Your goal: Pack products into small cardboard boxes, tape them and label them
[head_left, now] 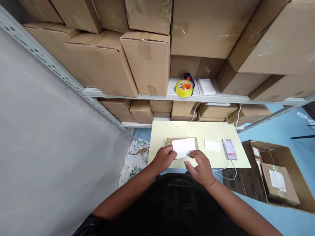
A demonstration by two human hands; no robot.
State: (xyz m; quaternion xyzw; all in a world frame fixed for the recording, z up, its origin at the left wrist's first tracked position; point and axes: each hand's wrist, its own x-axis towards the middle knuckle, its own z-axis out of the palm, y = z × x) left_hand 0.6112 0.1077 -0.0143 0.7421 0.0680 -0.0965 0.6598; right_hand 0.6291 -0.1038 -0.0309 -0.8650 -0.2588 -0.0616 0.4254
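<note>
My left hand [164,158] pinches the left edge of a white paper label [183,147] between thumb and fingers. The label is over a flat brown cardboard box [170,142] on the pale yellow board [159,132], hiding most of that box. At the label's lower right corner is my right hand [201,168], its thumb and forefinger apart; whether a fingertip touches the label is hard to make out. Another white label or sheet [212,145] lies on the board to the right, beside a blurred-out phone-like rectangle [229,149].
Shelves of cardboard boxes [146,63] rise ahead, with a tape dispenser [185,87] and stacked white sheets [206,86] on one ledge. A large open carton [301,173] holding a labelled box stands right. White paper strips [134,162] litter the floor left. A white cable [234,173] hangs below the board.
</note>
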